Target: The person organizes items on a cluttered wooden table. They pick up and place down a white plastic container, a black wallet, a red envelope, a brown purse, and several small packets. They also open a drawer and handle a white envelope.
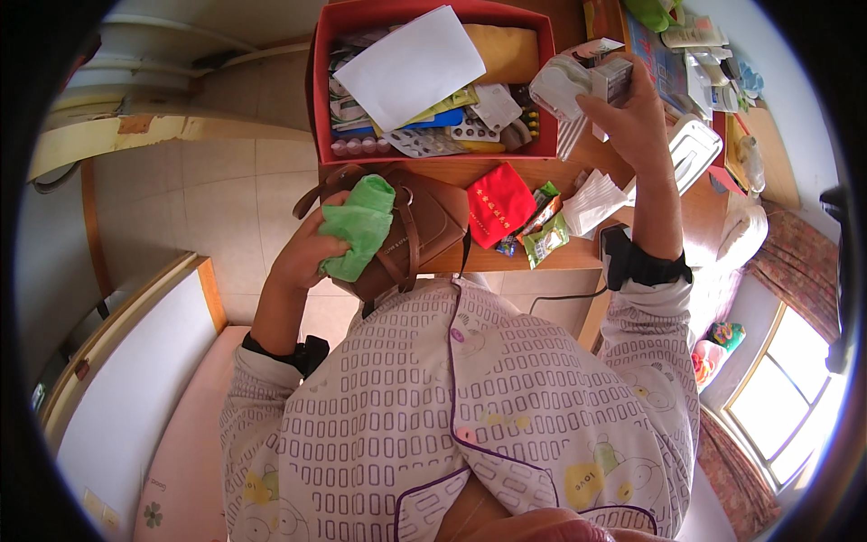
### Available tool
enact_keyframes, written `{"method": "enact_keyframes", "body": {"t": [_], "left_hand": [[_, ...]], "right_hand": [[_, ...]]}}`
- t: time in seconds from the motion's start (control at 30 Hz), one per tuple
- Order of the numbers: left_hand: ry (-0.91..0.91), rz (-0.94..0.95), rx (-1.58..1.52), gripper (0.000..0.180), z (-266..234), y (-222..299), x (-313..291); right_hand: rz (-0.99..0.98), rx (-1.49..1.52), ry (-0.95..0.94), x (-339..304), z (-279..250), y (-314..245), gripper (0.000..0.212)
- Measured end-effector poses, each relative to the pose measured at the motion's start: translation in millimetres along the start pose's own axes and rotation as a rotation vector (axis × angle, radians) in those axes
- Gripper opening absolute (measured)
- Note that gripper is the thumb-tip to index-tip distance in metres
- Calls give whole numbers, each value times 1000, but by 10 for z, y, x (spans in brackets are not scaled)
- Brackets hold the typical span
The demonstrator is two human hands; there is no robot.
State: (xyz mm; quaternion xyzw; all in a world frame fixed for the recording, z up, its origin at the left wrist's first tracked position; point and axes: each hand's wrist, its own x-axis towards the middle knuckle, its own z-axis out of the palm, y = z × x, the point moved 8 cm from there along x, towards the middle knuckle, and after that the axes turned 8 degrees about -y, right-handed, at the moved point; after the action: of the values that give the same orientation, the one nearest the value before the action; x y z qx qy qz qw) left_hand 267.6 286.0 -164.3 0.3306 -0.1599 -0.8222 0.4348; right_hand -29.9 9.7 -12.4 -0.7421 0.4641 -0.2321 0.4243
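My left hand [309, 246] is closed around a crumpled light-green plastic bag [361, 224], held over a brown leather handbag [439, 215] at the table's front edge. My right hand [630, 116] grips a small white carton [616, 78] at the right of the red box. Beside that carton, a shiny white pack with green marks [556, 87] also appears to be in its grasp; my fingers partly cover both. Close by on the left stands the open red box [548, 54], filled with blister packs [424, 143], small cartons and a white sheet [411, 68] lying on top.
In front of the box lie a red pouch [502, 206], several small snack packets [547, 240] and folded white tissues [594, 200]. Tubes and bottles [695, 34] crowd the table's right side. A bed [194, 434] is at lower left, and a black cable [569, 297] hangs near my right wrist.
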Motion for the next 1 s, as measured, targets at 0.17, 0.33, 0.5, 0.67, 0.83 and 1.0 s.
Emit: {"method": "enact_keyframes", "body": {"t": [0.17,0.33,0.5,0.67,0.83,1.0], "left_hand": [[-3,2,-5,77,-11,-7,-4],[-9,1,6,78,9,2,2],[-15,5,38,78,44,17,-6],[-7,26,45,76,57,34,1],[-7,33,51,74,67,50,-17],[-18,43,47,73,109,79,-19]], "right_hand": [[37,-92,-12,10,55,26,48],[-10,-185,-4,44,97,22,48],[-20,-272,-42,56,238,-71,51],[-54,-386,-152,118,527,-150,54],[8,-407,-367,196,975,-25,51],[10,-539,-365,250,1086,-13,44]]}}
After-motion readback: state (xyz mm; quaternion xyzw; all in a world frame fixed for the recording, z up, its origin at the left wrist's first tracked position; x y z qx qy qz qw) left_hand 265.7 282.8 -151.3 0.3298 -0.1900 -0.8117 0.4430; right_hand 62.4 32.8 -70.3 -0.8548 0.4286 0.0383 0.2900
